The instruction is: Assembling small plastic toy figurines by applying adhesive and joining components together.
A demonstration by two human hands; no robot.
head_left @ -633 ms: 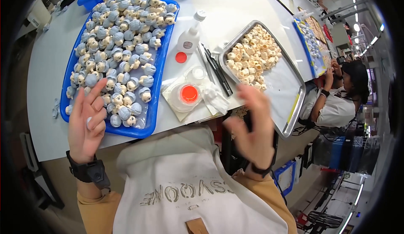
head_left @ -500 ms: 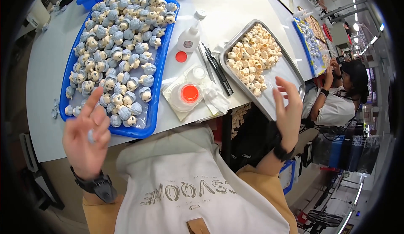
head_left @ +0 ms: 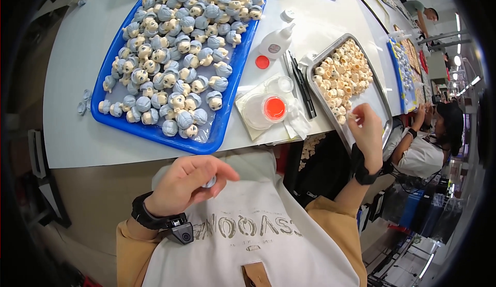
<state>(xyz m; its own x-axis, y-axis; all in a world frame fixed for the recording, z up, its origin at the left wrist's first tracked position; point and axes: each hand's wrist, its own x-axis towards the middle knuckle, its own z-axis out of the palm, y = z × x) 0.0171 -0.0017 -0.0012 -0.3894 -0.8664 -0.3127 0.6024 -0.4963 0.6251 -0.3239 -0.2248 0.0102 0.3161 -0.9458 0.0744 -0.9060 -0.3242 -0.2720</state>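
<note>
My left hand (head_left: 188,183) is over my apron, its fingers curled around a small light-blue doll hair piece (head_left: 210,182), mostly hidden. At the near part of a metal tray (head_left: 380,112), my right hand (head_left: 368,134) pinches thumb and fingers together on what looks like a small cream piece, largely covered by the fingertips. Hollow cream doll-head pieces (head_left: 345,75) are heaped in that tray. On the left, a blue tray (head_left: 222,124) holds many doll heads (head_left: 181,54) with cream faces and light-blue hair.
Between the trays stand a white squeeze bottle (head_left: 276,42), a clear jar with a red-orange opening (head_left: 274,108), a red disc (head_left: 262,62) and dark tweezers (head_left: 304,88). Crumpled tissue (head_left: 297,121) lies beside the jar. A co-worker (head_left: 421,147) sits at the right.
My left hand has dropped from the blue tray's front edge to over my apron. My right hand's spread fingers have closed together at the metal tray. The view has shifted.
</note>
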